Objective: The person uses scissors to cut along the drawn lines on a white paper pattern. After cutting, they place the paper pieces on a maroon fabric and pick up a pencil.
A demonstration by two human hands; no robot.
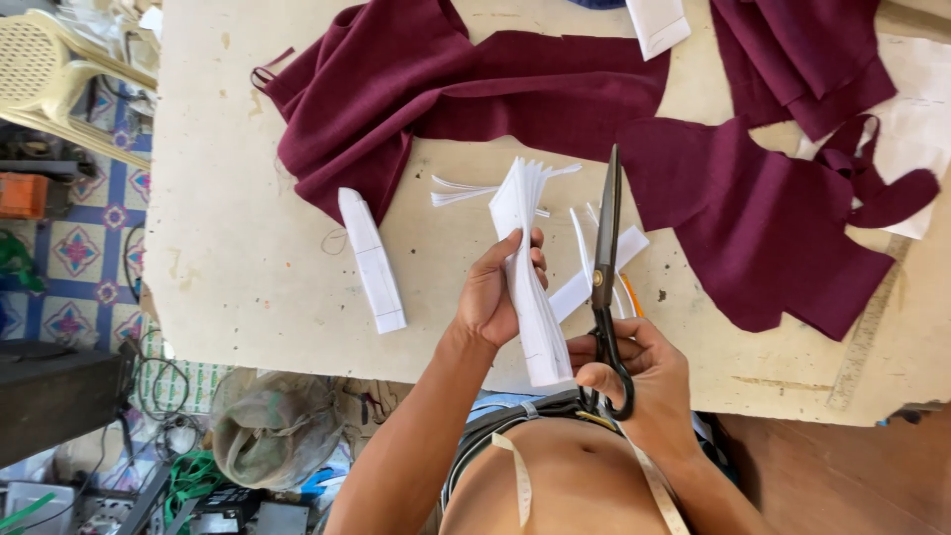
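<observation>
Holding a stack of white pattern pieces [528,287] upright in my left hand [492,297], I keep the fingers wrapped around its middle and the thumb pressed on the near face, so the layers stay aligned; the stack hangs above the near edge of the cutting table [248,248], its fanned top toward the far side. My right hand [634,372] is closed through the loops of the black shears [604,287], whose blades point away from me, shut or nearly so, just beside the stack's right edge. To trim well here, I judge, the layers should be squeezed flat near the cut line and the blades opened only as far as the stack's thickness needs. A separate white piece [371,263] lies flat to the left, thin white offcuts [466,190] lie beyond the stack, and maroon fabric [466,89] is spread across the far table. A measuring tape [515,476] hangs at my waist.
</observation>
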